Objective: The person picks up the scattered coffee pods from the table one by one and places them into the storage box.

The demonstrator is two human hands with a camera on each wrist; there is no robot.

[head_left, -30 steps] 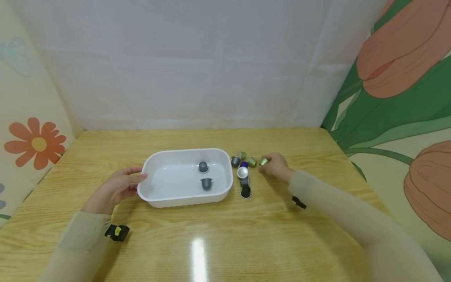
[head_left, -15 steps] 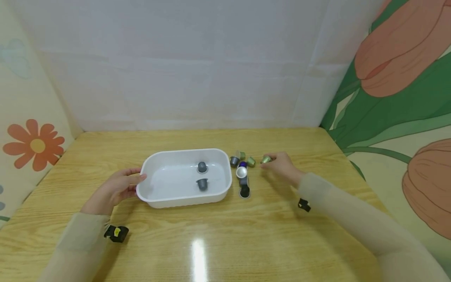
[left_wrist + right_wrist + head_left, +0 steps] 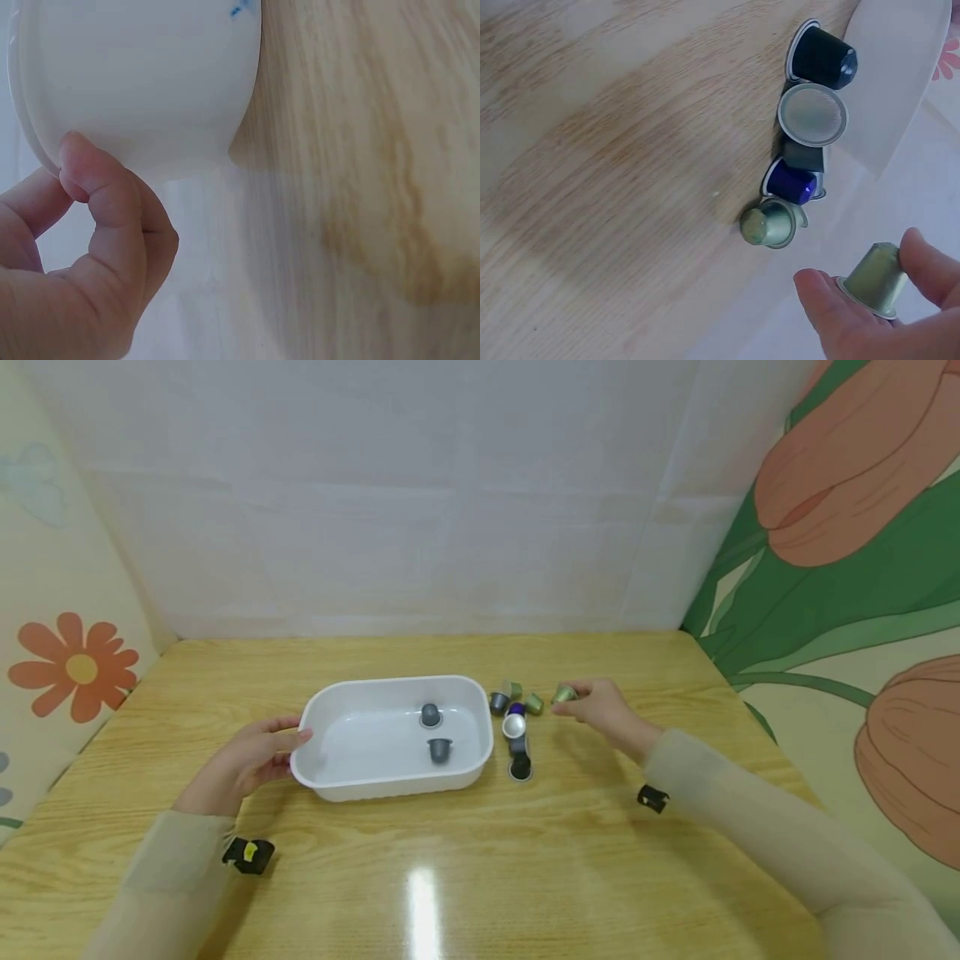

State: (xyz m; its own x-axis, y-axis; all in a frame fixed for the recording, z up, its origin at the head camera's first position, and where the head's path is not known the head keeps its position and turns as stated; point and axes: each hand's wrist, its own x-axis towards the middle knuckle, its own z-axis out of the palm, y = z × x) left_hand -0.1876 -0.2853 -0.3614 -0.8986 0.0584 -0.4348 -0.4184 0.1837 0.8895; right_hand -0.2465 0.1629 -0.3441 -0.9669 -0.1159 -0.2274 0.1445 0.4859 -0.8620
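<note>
At the table's left, my left hand (image 3: 251, 758) pinches the end rim of a white plastic tub (image 3: 390, 789); the left wrist view shows thumb and finger on that rim. Two grey coffee capsules lie inside: one capsule (image 3: 431, 715) stands rim down, the other capsule (image 3: 439, 751) lies nearer the front. My right hand (image 3: 603, 708) holds a light green coffee capsule (image 3: 874, 277) between thumb and fingers, above the table, right of the loose capsules. In the right wrist view its wide rim points down toward the fingers.
Several loose capsules lie close beside the tub's right end: a black capsule (image 3: 821, 56), a silver-lidded capsule (image 3: 813, 114), a purple capsule (image 3: 789, 181), a green capsule (image 3: 769, 223) and others. A white cloth (image 3: 420, 527) hangs behind the wooden table (image 3: 525, 860).
My right hand has moved slightly right and up with the green capsule, which has turned more upright. The front grey capsule in the tub has rocked a little. My left hand stays at the rim.
</note>
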